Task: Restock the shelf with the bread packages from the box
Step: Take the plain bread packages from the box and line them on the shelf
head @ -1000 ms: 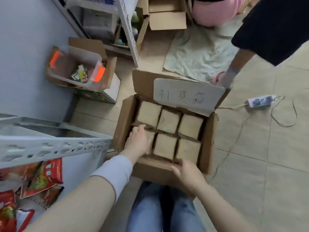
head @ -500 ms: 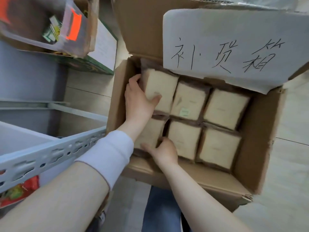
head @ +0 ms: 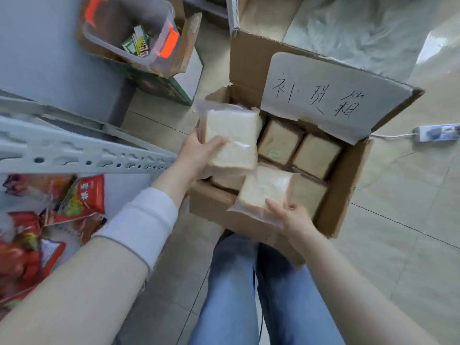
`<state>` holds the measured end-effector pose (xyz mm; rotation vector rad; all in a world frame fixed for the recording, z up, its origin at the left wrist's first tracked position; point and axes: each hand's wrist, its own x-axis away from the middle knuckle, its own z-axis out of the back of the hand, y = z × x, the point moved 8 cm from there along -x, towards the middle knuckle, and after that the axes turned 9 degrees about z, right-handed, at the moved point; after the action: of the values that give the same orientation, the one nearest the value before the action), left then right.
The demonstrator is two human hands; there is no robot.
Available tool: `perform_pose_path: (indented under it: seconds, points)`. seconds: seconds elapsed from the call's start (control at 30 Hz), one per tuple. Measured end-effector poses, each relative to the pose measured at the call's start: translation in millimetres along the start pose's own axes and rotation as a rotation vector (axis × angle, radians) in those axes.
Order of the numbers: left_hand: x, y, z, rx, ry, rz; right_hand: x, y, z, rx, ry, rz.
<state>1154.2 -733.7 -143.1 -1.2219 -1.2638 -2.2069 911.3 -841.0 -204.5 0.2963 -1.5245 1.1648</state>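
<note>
Head cam, left to right: red crinkly snack packets (head: 82, 197) lie on the grey perforated metal shelf (head: 74, 151). Then the left hand (head: 196, 153) grips a clear-wrapped white bread package (head: 231, 140) over the left edge of the open brown cardboard box (head: 346, 185), thumb across the front, other fingers hidden behind. The right hand (head: 291, 217) pinches a second clear-wrapped bread package (head: 263, 190) at the box's near edge, thumb on top. Other bread packages (head: 316, 155) sit inside toward the far-right corner. A white power strip (head: 438, 131) lies on the floor beyond.

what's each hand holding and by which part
The left hand holds a clear-wrapped white bread package by its left edge; the right hand holds a second clear-wrapped bread package by its near edge.
</note>
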Motion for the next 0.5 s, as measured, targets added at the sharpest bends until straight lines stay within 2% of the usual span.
perform_pose_path:
  seconds: [0.13, 0.37, 0.5]
  points:
    - [98, -11, 38, 0.214, 0.100, -0.065, 66, -26, 31, -0.032, 0.009, 0.173]
    - [309, -21, 119, 0.456, 0.231, -0.368, 206, -78, 23, 0.101, -0.271, 0.483]
    - [428, -14, 183, 0.552, 0.366, -0.561, 302, -116, -3, 0.167, -0.446, 0.638]
